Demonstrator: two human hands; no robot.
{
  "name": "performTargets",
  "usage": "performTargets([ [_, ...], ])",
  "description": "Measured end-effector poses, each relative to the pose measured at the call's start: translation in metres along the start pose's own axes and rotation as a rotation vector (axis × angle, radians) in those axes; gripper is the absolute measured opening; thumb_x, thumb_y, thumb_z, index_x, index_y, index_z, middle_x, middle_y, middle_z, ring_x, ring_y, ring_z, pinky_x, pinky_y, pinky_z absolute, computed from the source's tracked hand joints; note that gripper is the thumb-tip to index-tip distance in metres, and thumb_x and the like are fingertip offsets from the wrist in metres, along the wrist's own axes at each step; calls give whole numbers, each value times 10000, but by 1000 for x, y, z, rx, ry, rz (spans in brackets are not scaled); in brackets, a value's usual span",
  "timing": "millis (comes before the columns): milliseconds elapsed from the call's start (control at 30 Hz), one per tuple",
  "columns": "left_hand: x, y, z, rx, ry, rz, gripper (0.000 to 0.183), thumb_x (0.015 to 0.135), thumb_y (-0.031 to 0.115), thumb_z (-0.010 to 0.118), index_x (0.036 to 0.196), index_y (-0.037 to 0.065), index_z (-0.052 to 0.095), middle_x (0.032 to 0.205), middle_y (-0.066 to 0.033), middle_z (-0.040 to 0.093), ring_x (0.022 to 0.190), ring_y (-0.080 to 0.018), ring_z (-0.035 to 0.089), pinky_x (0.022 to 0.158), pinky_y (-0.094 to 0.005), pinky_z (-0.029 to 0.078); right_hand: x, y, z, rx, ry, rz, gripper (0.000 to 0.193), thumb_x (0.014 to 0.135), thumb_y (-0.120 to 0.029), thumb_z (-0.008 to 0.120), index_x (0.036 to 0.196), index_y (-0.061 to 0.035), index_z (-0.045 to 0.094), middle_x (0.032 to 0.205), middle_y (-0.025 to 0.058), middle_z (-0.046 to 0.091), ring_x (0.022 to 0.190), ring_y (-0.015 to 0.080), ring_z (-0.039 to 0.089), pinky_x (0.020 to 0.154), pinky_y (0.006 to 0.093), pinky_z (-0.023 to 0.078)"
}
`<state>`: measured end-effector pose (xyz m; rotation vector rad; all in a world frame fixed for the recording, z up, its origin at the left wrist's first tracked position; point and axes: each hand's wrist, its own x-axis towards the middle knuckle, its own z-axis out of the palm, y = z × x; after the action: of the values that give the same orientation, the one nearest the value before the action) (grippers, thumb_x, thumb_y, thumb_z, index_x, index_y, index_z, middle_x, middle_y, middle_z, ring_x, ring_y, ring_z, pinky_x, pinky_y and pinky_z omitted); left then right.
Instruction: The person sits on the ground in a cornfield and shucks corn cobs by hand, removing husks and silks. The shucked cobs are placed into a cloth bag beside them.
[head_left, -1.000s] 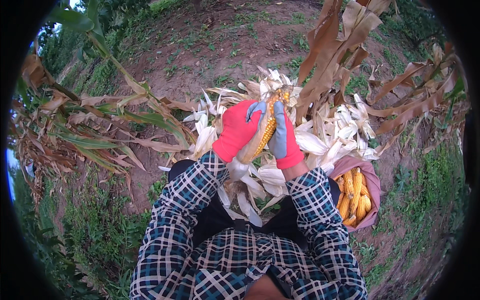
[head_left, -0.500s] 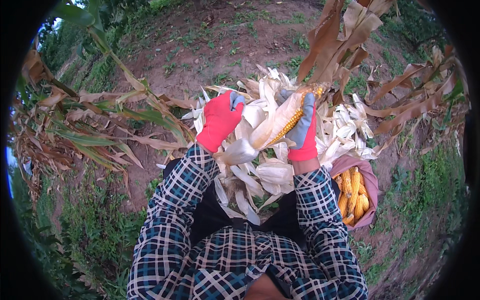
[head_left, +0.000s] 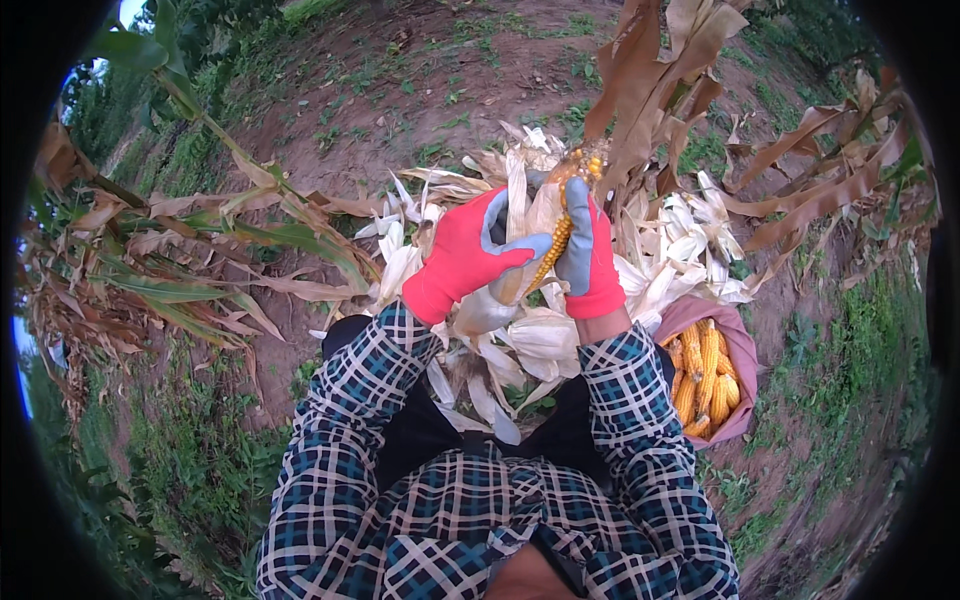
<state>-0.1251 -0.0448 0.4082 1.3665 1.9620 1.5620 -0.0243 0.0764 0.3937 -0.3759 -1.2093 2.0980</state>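
An ear of corn [head_left: 553, 255], partly husked with a strip of yellow kernels bare, tilts in front of me. My right hand [head_left: 590, 250], in a red and grey work glove, grips its right side with the thumb pointing up. From the left, my left hand [head_left: 468, 248], gloved the same way, closes on the pale husk [head_left: 518, 278] with its thumb across the ear; its other fingers are partly hidden behind. The husk still wraps the ear's left side and lower end.
Below and around the hands lies a heap of dry husks [head_left: 545, 340]. To my right a pinkish sack [head_left: 745, 365] holds several husked corn ears [head_left: 708, 370]. Dry corn stalks [head_left: 640, 90] rise at the far right, and more stalks [head_left: 250, 210] lean at the left.
My left hand has moved right onto the ear and closed on its husk. My right hand and the ear have shifted slightly left, with the ear more upright.
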Motion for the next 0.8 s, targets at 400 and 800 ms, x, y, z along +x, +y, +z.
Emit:
performTargets([
  [400, 5, -12, -16, 387, -28, 158, 247, 783, 244, 719, 851, 50, 581, 650, -106, 524, 561, -244, 527, 522, -337, 422, -3, 16, 8, -232, -31, 85, 326, 912, -215, 613, 1149, 4, 568, 1072, 45, 611, 965, 96, 549, 847, 252, 439],
  [800, -9, -23, -19, 217, 34, -21, 158, 788, 144, 649, 780, 14, 561, 576, -105, 512, 492, -177, 469, 497, -329, 395, -9, 25, 17, -346, -102, 25, 311, 905, -189, 621, 1140, 7, 565, 1037, 52, 636, 925, 100, 576, 835, 259, 454],
])
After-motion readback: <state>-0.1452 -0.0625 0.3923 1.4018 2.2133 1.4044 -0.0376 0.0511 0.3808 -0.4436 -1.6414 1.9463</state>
